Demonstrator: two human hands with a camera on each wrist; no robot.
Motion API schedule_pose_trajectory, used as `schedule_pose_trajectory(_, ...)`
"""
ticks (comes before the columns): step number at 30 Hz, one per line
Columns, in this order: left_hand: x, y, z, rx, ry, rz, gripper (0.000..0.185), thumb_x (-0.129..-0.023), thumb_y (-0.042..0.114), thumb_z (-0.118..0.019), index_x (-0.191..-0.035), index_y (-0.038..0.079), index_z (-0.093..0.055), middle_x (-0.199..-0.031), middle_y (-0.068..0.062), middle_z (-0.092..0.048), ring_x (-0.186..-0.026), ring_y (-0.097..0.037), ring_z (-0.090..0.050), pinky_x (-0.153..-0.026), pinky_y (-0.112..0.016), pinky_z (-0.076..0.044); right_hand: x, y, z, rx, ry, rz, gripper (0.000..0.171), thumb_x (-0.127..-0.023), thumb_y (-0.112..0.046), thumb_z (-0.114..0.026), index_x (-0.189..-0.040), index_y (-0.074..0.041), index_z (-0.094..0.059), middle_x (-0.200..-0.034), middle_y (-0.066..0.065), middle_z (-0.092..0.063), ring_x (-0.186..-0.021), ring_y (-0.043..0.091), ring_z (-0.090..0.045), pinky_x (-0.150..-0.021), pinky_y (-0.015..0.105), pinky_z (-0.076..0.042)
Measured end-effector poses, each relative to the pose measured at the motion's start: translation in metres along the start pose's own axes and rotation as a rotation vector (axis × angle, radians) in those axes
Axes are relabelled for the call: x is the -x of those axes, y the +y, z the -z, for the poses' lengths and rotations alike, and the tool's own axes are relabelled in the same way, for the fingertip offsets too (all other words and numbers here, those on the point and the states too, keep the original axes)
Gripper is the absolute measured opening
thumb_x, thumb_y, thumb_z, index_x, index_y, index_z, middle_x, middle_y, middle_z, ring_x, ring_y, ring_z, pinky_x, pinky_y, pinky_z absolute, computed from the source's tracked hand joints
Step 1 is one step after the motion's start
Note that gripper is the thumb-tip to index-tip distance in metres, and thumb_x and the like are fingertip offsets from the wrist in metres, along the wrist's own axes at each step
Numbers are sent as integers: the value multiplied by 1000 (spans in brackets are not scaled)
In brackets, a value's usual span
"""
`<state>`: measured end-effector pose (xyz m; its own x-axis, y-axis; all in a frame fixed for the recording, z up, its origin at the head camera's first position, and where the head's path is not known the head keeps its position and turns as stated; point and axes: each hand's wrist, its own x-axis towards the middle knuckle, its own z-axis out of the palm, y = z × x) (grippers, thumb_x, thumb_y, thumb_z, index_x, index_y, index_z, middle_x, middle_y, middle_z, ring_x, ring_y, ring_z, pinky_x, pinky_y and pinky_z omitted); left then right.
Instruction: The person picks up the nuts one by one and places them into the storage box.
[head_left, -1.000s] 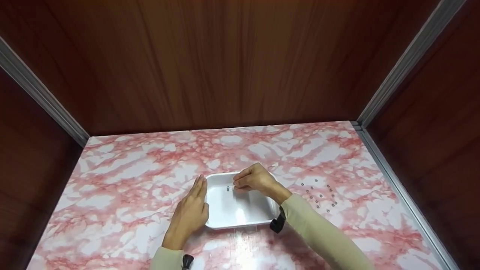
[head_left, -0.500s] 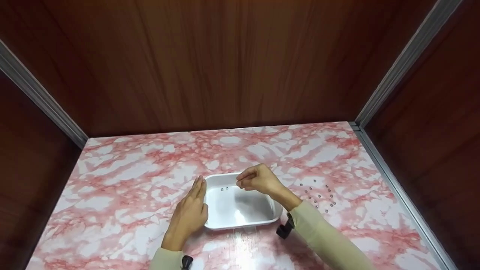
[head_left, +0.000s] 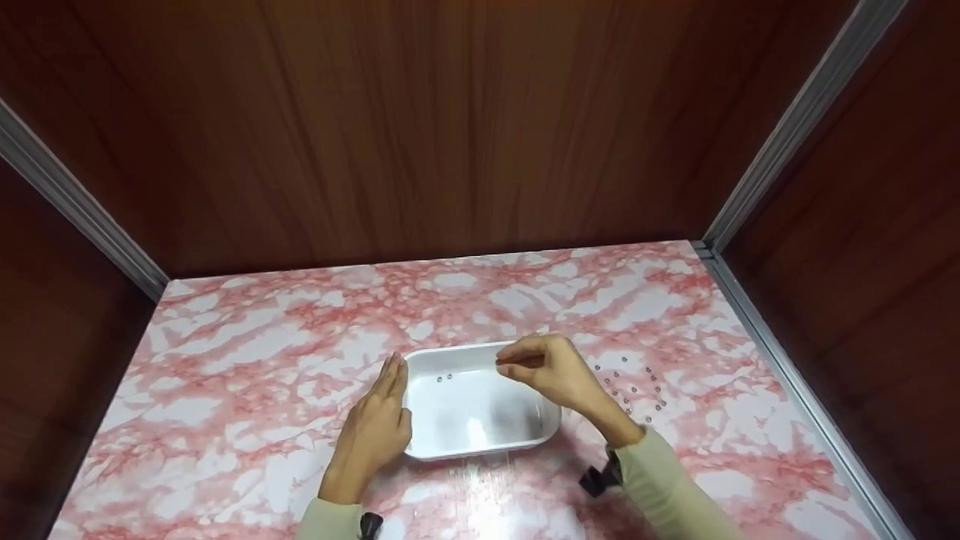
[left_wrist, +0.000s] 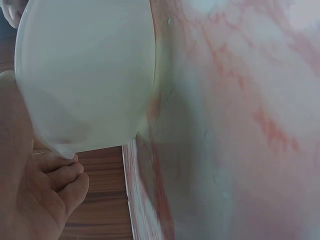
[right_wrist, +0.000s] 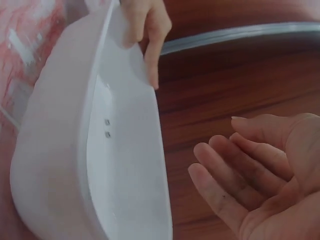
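A white oval-cornered dish stands in the middle of the table. Two small shiny ring-like pieces lie on its floor near the far left corner; they are too small to tell their exact kind. My left hand rests along the dish's left rim, fingers straight and thumb at the edge. In the left wrist view its fingers show past the dish's corner. Above the far right part of the dish is my right hand. In the right wrist view its thumb and fingers are apart, loosely bent, with nothing between them.
Several more small ring-like pieces lie scattered on the table to the right of the dish. The red-and-white marbled tabletop meets dark wood panels at the back and sides, with metal rails along the edges.
A second small piece has come into view beside the first in the dish. My right hand has drawn right and its fingers have parted. The left hand stays at the rim.
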<state>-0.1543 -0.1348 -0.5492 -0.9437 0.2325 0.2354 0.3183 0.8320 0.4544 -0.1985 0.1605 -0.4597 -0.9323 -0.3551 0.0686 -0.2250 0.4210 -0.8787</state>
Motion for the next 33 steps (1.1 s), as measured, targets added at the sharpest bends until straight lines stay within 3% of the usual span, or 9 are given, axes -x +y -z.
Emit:
schedule_pose_trajectory(7, 1, 0, -1, 0, 10, -4, 67, -97, 7, -58, -159, -9, -35, -171, -23, -30, -158, -39, -35, -124, -52, -41, 27, 5, 10, 96, 134, 119, 14, -92, -13, -80, -105, -7, -83, -102, 10, -83, -92, 25, -81, -84, 29, -66)
schedule_pose_trajectory(15, 1, 1, 0, 30, 0, -12, 67, -97, 4, -58, -158, -12, -34, -170, -27, -29, -158, -42, -34, -123, -52, -41, 52, 19, 29, 304, 287, 277, 14, -88, -6, -83, -102, -6, -83, -98, 7, -84, -88, 24, -82, -77, 37, -67)
schedule_pose_trajectory(19, 1, 2, 0, 44, -6, -17, 67, -97, 2, -57, -157, -13, -32, -170, -28, -27, -158, -43, -33, -119, -49, -47, 62, 30, 44, 422, 352, 324, 17, -83, -4, -86, -100, -4, -84, -98, 8, -84, -88, 22, -81, -76, 34, -67)
schedule_pose_trajectory(22, 1, 2, 0, 36, -7, -11, 67, -97, 3, -57, -158, -12, -32, -171, -27, -26, -157, -43, -34, -112, -47, -52, 70, 38, 55, 490, 380, 344, 19, -82, -3, -86, -101, -4, -84, -99, 9, -84, -88, 22, -81, -76, 30, -66)
schedule_pose_trajectory(29, 1, 0, 0, 20, -15, 5, 68, -97, 5, -57, -159, -9, -32, -171, -25, -27, -157, -42, -35, -113, -49, -52, 93, 59, 74, 638, 406, 414, 30, -76, 2, -89, -105, -4, -83, -101, 9, -84, -91, 25, -82, -84, 15, -61)
schedule_pose_trajectory(33, 1, 0, 0, 16, -11, 10, 68, -97, 6, -58, -160, -8, -33, -171, -24, -29, -157, -41, -36, -110, -48, -54, 105, 73, 80, 722, 410, 504, 37, -72, 3, -91, -107, -3, -83, -101, 11, -83, -88, 25, -82, -77, 23, -64)
